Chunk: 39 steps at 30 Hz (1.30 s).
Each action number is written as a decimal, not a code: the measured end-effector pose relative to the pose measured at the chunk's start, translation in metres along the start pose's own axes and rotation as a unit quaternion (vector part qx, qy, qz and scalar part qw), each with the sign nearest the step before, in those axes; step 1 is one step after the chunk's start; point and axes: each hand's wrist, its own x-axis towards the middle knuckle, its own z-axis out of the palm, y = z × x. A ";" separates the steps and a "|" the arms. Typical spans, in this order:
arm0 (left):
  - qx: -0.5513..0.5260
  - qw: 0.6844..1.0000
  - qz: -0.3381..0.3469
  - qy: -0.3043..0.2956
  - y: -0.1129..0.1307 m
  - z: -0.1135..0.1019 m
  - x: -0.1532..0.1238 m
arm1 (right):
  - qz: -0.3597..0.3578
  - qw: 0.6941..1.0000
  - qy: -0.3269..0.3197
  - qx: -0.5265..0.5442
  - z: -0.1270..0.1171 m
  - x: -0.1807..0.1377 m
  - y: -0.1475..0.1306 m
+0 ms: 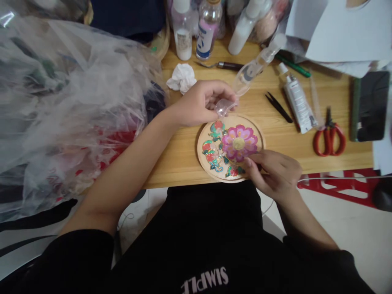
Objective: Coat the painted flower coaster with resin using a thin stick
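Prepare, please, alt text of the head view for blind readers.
A person's right hand pinches a pink flower on or just above a round wooden disc with colourful motifs; the left hand holds a clear plastic piece. Bottles and tweezers are nearby.

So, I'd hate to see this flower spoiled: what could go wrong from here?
The right hand holds the pink flower by its rim, so it might slip or bend. The wooden plate sits at the edge of the table; a nudge could tip it off. The clear piece in the left hand might drop onto the plate.
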 end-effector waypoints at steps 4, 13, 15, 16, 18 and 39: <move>0.015 1.000 -0.002 0.005 0.000 -0.001 -0.001 | 0.014 0.998 0.042 -0.047 -0.005 0.015 0.004; 0.047 0.999 0.018 -0.008 -0.001 -0.005 0.000 | -0.067 0.977 0.083 -0.186 0.009 0.064 0.022; 0.049 0.999 0.018 -0.013 -0.002 -0.005 0.000 | -0.076 0.974 0.089 -0.196 0.013 0.066 0.026; 0.049 0.999 0.018 -0.017 -0.002 -0.005 0.000 | -0.077 0.974 0.089 -0.195 0.014 0.067 0.028; 0.048 0.998 0.018 -0.022 -0.003 -0.006 0.000 | -0.073 0.976 0.083 -0.185 0.016 0.067 0.030; 0.058 0.998 0.028 -0.017 -0.002 -0.004 0.000 | 0.034 0.994 0.094 0.038 0.009 0.060 0.023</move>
